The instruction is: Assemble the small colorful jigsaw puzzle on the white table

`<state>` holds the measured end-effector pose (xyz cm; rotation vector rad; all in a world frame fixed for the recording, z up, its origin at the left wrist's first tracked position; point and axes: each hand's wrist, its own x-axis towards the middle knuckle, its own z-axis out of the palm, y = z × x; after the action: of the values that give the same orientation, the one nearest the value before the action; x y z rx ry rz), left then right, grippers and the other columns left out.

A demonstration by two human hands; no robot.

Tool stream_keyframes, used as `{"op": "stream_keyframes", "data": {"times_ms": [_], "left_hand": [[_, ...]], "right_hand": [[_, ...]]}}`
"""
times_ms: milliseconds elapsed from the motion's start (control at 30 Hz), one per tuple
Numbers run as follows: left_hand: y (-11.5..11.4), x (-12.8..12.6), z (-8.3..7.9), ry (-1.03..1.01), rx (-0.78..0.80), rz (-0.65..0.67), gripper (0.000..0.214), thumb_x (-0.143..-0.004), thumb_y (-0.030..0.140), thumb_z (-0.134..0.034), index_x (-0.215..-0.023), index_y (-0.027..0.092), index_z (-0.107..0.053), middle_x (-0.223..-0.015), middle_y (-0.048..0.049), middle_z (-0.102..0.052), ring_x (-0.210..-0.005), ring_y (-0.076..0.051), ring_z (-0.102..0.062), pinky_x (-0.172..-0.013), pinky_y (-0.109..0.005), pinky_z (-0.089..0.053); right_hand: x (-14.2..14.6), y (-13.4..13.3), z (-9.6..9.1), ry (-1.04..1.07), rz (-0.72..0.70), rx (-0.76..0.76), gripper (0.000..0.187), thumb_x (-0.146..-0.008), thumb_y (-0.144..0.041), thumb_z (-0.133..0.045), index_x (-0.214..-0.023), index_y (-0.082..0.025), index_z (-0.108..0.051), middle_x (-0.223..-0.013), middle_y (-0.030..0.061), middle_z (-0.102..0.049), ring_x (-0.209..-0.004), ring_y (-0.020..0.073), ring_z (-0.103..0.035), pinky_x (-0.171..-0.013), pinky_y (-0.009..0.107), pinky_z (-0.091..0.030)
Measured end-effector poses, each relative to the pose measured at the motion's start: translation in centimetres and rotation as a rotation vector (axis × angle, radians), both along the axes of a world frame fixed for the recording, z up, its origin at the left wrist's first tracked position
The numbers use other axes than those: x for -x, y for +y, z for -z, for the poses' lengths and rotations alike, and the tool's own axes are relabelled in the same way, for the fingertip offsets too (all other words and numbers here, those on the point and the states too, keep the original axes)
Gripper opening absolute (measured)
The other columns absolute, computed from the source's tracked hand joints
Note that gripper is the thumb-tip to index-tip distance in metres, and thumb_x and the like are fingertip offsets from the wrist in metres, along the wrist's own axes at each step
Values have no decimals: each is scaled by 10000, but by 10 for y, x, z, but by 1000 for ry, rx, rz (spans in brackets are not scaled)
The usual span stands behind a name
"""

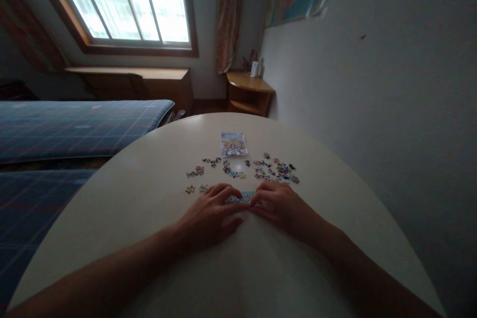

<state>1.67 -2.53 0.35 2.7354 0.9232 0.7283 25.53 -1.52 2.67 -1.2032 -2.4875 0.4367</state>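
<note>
We see a round white table [149, 198] filling most of the view, with a blue checked bed [74, 126] to its left. Both forearms reach across the table. The left hand [210, 213] lies open and flat, its fingertips on the left end of a short strip of joined puzzle pieces [240, 198]. The right hand [278, 203] has bent fingers on the strip's right end; we cannot tell whether it pinches. The strip lies between the two hands. Just beyond it, loose pieces [276, 169] are scattered, thickest on the right. A small printed picture [233, 144] lies flat behind them.
</note>
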Motion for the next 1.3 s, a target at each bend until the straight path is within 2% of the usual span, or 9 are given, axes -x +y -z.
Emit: {"op": "stream_keyframes", "data": {"times_ms": [333, 700, 900, 1133, 1300], "left_hand": [[-1, 1, -3, 78, 48, 24, 325, -917, 238, -599, -1229, 307, -655, -1251, -57, -610, -1165, -265, -522, -1003, -480, -463], [0, 1, -1, 99, 50, 87, 352, -940, 144, -512, -1266, 246, -598, -1298, -76, -605, -1164, -243, -540, -1013, -444, -467], [1, 1, 2, 94, 23, 95, 392, -936, 120, -496, -1292, 257, -586, -1297, -72, -611, -1179, -239, -551, -1022, -446, -469], [1, 1, 0, 71, 23, 81, 398, -917, 131, -509, -1288, 251, -583, -1321, -73, -606, -1198, -241, -561, -1048, -468, -464], [2, 2, 3, 75, 23, 61, 460, -908, 141, -525, -1354, 255, -542, -1381, -77, -570, -1269, -251, -523, -1082, -477, -441]], "right_hand": [[-7, 0, -7, -26, -11, -26, 70, -862, -239, -722, -876, -283, -774, -918, 26, -698, -844, 167, -638, -817, 328, -436], [-7, 1, -6, -30, -34, -4, 101, -886, -250, -686, -880, -277, -783, -887, 27, -702, -786, 151, -638, -781, 301, -437], [-5, 0, -9, -20, -50, 15, 115, -870, -199, -680, -880, -254, -781, -866, 30, -699, -742, 140, -632, -734, 272, -445], [-7, 1, -3, 7, -50, -25, 90, -887, -223, -667, -878, -242, -755, -937, 44, -690, -840, 164, -639, -813, 309, -468], [-8, 6, 2, 33, -43, -76, 72, -895, -228, -654, -893, -230, -726, -1043, 66, -682, -988, 206, -623, -912, 381, -469]]}}
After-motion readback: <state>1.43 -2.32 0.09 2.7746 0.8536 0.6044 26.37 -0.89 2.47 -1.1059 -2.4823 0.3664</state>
